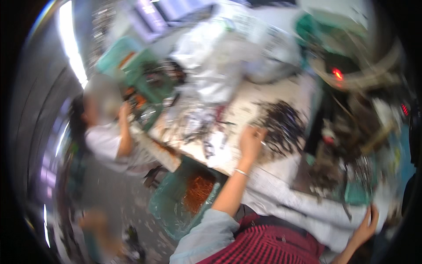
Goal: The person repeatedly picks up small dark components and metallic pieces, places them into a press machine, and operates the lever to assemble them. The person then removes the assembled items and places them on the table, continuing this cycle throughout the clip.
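A loose pile of dark, thin strips (283, 127) lies on the pale worktable (279, 171). My left hand (252, 141) is at the pile's left edge, its fingers curled together; blur hides what they hold, if anything. My right hand (367, 225) is low on the right beside the table's near edge, fingers stretched out and a little apart, and I see nothing in it. Left of the strips, a spread of small shiny and dark pieces (193, 123) covers the table.
Below the table's left edge stands a green, plastic-lined bin (169, 202) holding orange-brown wiry pieces (198, 193). White plastic bags (220, 57) are heaped at the back. Dark machinery (351, 114) with a red light occupies the right. A person (105, 136) works at the left.
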### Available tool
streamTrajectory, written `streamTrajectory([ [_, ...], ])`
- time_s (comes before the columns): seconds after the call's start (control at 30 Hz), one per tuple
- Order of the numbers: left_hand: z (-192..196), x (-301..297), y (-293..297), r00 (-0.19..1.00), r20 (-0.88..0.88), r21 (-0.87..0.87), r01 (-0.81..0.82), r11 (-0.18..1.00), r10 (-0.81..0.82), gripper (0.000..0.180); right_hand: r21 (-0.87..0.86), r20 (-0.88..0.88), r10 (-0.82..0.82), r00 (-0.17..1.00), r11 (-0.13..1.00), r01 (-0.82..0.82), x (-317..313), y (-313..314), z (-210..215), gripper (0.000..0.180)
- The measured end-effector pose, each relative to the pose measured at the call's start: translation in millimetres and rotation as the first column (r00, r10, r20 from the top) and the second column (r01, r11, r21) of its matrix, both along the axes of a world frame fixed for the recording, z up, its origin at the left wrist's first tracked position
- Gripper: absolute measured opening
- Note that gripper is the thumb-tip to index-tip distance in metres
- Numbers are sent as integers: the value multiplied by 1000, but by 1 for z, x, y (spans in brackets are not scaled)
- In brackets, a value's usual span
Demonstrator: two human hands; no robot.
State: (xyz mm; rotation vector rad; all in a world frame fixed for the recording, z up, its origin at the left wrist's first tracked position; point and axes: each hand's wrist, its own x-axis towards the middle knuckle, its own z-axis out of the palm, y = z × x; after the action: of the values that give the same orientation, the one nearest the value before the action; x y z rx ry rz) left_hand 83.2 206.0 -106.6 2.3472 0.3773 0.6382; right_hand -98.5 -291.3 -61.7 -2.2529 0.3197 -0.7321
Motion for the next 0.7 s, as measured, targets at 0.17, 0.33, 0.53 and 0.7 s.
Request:
streamTrajectory([
  [0.17, 71, -8, -53, 908, 325, -235, 350, 907, -266, 14, 146, 215, 399, 891, 889, -434, 70, 84, 73, 16],
  [0.33, 36, -2, -80, 870, 367, -410, 470, 782, -330, 12, 328, 327, 278, 903, 863, -384, 116, 135, 62, 35],
  [0.53, 104, -42, -123, 603, 754, -385, 728, 568, -261, 9, 448, 338, 340, 878, 762, -468, 107, 133, 61, 52],
  [0.7, 165, -39, -162, 368, 773, 74, 757, 649, -517, 8, 650, 374, 370, 850, 549, -525, 92, 146, 78, 58],
])
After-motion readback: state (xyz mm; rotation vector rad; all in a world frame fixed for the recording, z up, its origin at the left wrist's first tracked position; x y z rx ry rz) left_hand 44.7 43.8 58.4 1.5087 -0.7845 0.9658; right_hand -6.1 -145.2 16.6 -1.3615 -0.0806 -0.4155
